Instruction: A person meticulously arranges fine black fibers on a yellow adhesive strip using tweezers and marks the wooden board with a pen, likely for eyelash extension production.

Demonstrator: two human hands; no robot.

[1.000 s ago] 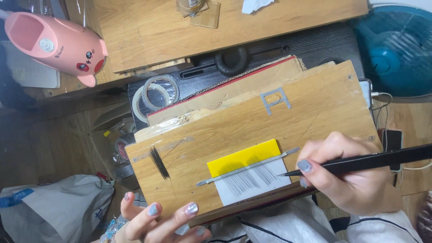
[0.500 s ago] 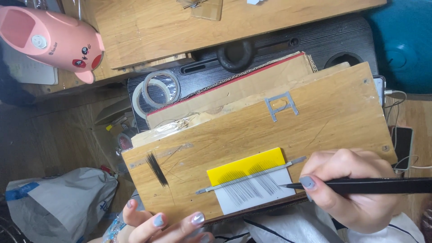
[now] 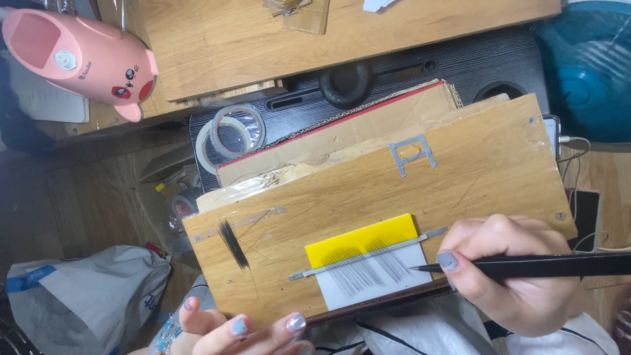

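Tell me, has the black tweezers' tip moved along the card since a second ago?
Cannot tell: the tweezers tip sits at the right end of the grey strip on the yellow-and-white card throughout; only the camera shifted.

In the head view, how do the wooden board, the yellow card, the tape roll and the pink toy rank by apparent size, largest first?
1. wooden board
2. pink toy, though cut off by the frame edge
3. yellow card and tape roll: they look similar, so I leave them unranked.

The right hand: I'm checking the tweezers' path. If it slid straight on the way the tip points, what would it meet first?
The right hand holds black tweezers pointing left. Straight on, the tip would first meet the fine dark fibres on the white card, just below the metal strip. Height above the card is unclear.
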